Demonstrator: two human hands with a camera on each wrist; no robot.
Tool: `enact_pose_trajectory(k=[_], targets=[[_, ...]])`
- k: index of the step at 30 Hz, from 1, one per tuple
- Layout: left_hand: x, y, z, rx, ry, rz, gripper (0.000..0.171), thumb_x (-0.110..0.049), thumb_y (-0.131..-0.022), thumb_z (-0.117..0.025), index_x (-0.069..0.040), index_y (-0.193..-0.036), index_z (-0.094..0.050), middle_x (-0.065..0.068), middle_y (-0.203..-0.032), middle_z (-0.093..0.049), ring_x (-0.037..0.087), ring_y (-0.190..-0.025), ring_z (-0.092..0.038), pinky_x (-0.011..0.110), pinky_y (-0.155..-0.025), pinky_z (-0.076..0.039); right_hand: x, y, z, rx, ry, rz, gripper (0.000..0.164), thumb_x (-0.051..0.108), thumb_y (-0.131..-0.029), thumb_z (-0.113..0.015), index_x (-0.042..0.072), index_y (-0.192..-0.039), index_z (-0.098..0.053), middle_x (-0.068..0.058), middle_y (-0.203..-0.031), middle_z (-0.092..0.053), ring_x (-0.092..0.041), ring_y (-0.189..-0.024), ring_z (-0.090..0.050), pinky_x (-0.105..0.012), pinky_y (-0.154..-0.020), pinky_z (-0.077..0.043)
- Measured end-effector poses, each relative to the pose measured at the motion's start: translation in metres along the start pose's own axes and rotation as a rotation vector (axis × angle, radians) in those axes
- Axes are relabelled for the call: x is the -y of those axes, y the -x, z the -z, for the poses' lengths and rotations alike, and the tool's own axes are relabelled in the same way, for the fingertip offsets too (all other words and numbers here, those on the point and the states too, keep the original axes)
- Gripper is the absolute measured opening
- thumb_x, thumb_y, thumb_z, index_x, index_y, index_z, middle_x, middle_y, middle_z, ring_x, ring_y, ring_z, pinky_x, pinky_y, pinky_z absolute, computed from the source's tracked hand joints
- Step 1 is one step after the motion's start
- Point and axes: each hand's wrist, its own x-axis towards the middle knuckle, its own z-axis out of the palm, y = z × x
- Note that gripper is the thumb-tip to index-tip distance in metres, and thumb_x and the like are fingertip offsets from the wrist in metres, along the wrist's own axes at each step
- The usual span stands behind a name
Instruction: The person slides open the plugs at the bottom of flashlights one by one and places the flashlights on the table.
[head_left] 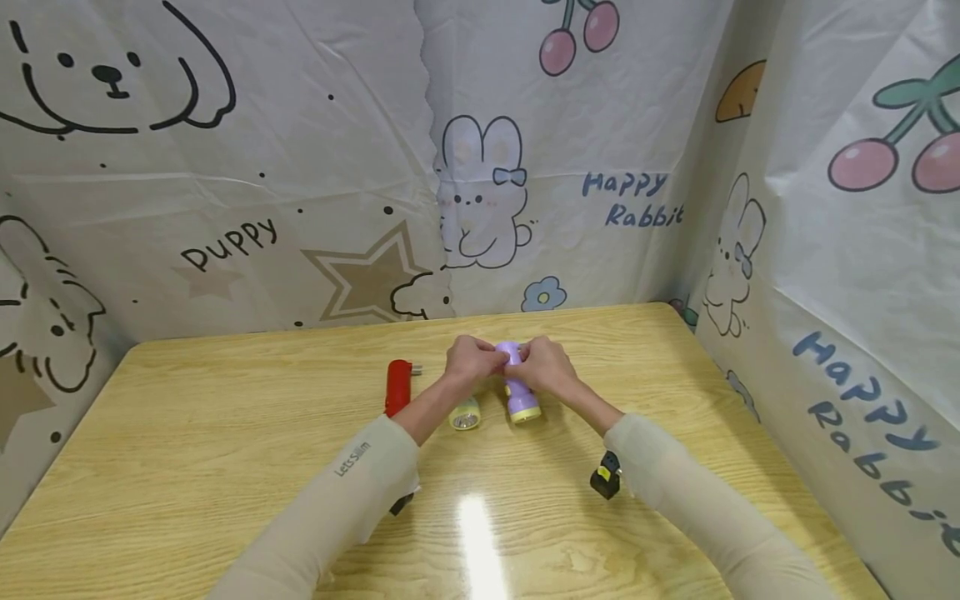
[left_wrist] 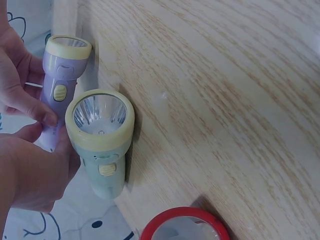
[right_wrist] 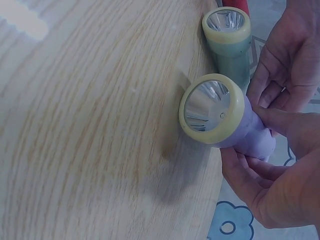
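Observation:
A purple flashlight (head_left: 522, 402) with a pale yellow head ring and switch lies between both hands, its lens toward the near side. My left hand (head_left: 472, 358) pinches its tail end with the thumb and fingers. Gripping the body from the other side is my right hand (head_left: 547, 367), its thumb and fingers on either side of the barrel in the right wrist view. A pale green flashlight (left_wrist: 105, 175) with a yellow ring lies just left of the purple one, partly hidden by my left hand and wrist in the head view.
Farther left lies a red flashlight (head_left: 398, 386) with metal prongs at its far end; my left forearm covers part of it. The wooden table (head_left: 247, 433) meets a printed cloth backdrop (head_left: 360, 167) at the back. Small black cameras sit at both wrists.

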Motion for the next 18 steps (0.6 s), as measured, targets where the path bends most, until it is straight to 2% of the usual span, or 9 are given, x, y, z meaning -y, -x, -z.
enact_pose_trajectory(k=[7, 18], targets=[[0.0007, -0.0009, -0.0009, -0.008, -0.042, 0.001, 0.016, -0.008, -0.084, -0.076, 0.003, -0.096, -0.076, 0.010, -0.087, -0.073, 0.016, -0.080, -0.064, 0.022, -0.062, -0.049, 0.0001, -0.0006, 0.0002, 0.003, 0.010, -0.006, 0.041, 0.025, -0.082, -0.079, 0.011, -0.057, -0.049, 0.002, -0.051, -0.049, -0.010, -0.048, -0.047, -0.021, -0.043, -0.033], [0.0022, 0.0002, -0.0009, 0.001, -0.053, -0.020, 0.019, -0.009, -0.086, -0.075, 0.004, -0.100, -0.075, 0.011, -0.090, -0.073, 0.018, -0.084, -0.064, 0.022, -0.066, -0.050, 0.0012, -0.0007, -0.0022, 0.005, 0.007, -0.019, 0.044, 0.027, -0.083, -0.081, 0.010, -0.057, -0.050, -0.001, -0.053, -0.053, -0.012, -0.050, -0.050, -0.021, -0.044, -0.035]])
